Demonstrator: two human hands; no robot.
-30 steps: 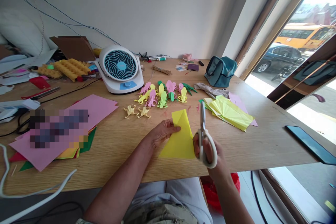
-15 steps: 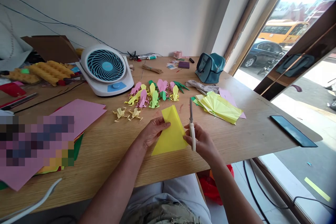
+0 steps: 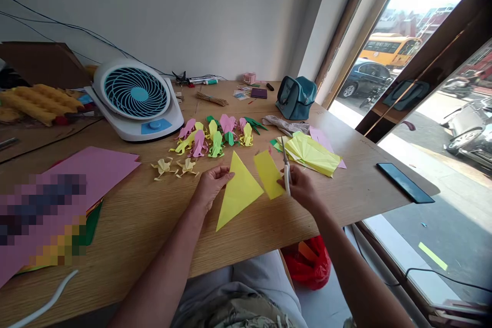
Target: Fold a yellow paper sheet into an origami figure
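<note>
My left hand (image 3: 214,184) pinches a yellow paper triangle (image 3: 238,192) by its left edge, just above the table. To its right, my right hand (image 3: 298,184) is closed around a pair of white-handled scissors (image 3: 287,171), blades pointing up and away. The same hand's fingertips pinch a yellow paper strip (image 3: 268,174), which stands apart from the triangle. Beyond the hands sit several folded paper frogs (image 3: 216,144) in pink, yellow and green. Two small pale yellow frogs (image 3: 187,165) lie nearest my left hand.
Yellow creased sheets (image 3: 313,152) lie to the right, with a blue bag (image 3: 296,97) behind. A white fan (image 3: 175,115) stands back left, near pink paper (image 3: 111,161). A dark flat panel (image 3: 405,182) lies at the right edge. A red plastic bag (image 3: 313,264) is below the table.
The yellow paper, one piece between both hands before, is now a triangle in my left hand and a separate strip in my right. The camera view has shifted right.
</note>
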